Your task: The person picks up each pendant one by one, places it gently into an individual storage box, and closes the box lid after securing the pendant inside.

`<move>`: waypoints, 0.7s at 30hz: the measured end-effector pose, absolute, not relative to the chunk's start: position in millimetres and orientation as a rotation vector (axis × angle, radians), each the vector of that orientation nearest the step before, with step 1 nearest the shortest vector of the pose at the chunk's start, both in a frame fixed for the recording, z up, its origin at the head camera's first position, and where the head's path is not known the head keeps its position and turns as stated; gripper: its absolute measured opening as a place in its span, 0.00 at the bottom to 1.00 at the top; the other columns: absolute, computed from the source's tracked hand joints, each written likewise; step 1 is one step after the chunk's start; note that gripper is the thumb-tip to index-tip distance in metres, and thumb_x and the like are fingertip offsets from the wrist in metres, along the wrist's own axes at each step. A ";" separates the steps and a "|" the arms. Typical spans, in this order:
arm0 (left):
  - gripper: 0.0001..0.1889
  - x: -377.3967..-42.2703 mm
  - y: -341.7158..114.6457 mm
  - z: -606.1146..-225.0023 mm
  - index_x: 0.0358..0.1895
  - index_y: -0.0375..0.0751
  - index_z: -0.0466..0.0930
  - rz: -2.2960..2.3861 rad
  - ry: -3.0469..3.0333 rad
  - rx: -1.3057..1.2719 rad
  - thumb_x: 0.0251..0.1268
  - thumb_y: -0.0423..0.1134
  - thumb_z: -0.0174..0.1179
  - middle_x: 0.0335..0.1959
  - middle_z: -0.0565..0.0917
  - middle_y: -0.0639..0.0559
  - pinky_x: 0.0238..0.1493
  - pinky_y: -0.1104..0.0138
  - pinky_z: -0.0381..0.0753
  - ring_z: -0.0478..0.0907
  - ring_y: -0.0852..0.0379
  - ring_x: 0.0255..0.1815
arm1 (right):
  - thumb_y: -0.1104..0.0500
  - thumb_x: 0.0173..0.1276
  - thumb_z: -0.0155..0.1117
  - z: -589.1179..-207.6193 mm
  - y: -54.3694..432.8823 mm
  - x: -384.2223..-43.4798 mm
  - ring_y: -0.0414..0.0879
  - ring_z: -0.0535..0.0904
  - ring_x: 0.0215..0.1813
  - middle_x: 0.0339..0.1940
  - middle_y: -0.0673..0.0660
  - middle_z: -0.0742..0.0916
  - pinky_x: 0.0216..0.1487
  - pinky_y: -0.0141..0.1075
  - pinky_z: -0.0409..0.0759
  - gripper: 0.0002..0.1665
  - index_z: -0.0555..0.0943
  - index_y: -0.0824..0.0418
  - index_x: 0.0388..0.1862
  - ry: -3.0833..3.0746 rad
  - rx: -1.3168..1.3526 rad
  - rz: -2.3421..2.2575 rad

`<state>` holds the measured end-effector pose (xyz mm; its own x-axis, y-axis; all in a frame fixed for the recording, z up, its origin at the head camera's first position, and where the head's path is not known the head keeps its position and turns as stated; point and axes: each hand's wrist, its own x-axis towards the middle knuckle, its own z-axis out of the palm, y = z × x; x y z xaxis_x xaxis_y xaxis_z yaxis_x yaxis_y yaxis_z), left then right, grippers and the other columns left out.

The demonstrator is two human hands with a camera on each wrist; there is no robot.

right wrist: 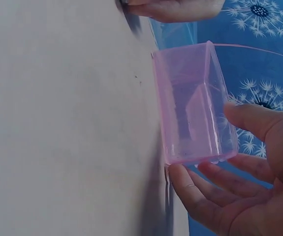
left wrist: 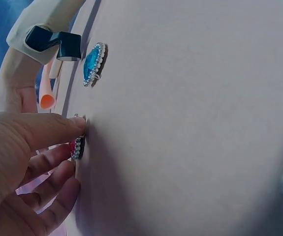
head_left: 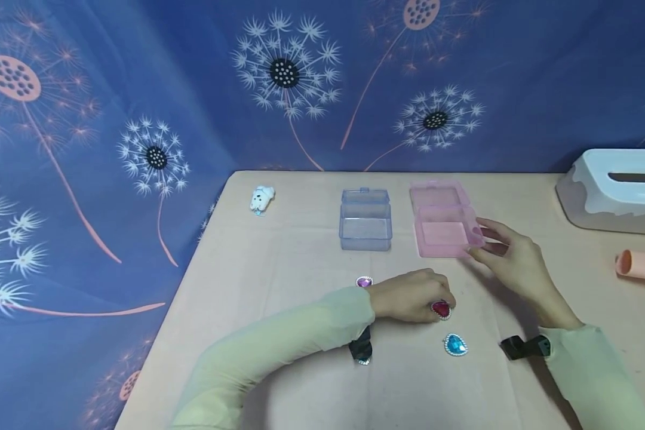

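Note:
My left hand (head_left: 412, 295) pinches a red gem (head_left: 441, 309) with a silver beaded rim, low over the table. In the left wrist view, the thumb lies against that gem's (left wrist: 76, 146) edge. My right hand (head_left: 513, 263) grips the right side of an open pink plastic box (head_left: 445, 234), thumb at the front corner and fingers behind. The box (right wrist: 190, 108) looks bare inside in the right wrist view. A blue teardrop gem (head_left: 455, 344) lies in front of the left hand. A purple gem (head_left: 364, 281) is partly hidden behind the left wrist.
An open blue plastic box (head_left: 365, 227) stands left of the pink one. Another gem (head_left: 363, 361) peeks out under the left wrist's black mount. A small white figure (head_left: 261, 199) lies at the back left. A tissue box (head_left: 618, 191) and a peach-coloured tube (head_left: 642, 265) are at the right.

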<state>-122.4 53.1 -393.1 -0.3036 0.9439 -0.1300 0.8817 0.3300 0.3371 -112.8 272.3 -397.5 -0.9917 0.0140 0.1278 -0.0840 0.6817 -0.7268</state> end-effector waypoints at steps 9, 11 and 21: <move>0.07 -119.1 57.3 -393.9 0.41 0.50 0.84 0.301 2.321 1.584 0.60 0.38 0.63 0.39 0.78 0.61 0.47 0.80 0.69 0.72 0.68 0.42 | 0.57 0.64 0.69 -398.6 274.3 -111.9 0.45 0.86 0.45 0.57 0.75 0.79 0.34 0.11 0.72 0.37 0.68 0.62 0.69 -2.764 0.055 1.237; 0.07 -118.8 57.1 -393.8 0.41 0.50 0.84 0.302 2.325 1.567 0.60 0.38 0.63 0.38 0.77 0.61 0.45 0.80 0.68 0.71 0.68 0.41 | 0.56 0.64 0.69 -398.3 274.3 -111.8 0.43 0.86 0.45 0.58 0.75 0.79 0.34 0.11 0.72 0.37 0.68 0.62 0.70 -2.765 0.047 1.242; 0.11 -120.8 58.1 -396.7 0.44 0.50 0.85 0.335 2.331 1.544 0.56 0.40 0.66 0.36 0.76 0.62 0.40 0.82 0.67 0.70 0.69 0.39 | 0.57 0.63 0.69 -401.2 274.4 -112.6 0.12 0.68 0.38 0.56 0.77 0.79 0.34 0.11 0.72 0.37 0.68 0.63 0.70 -2.736 0.065 1.288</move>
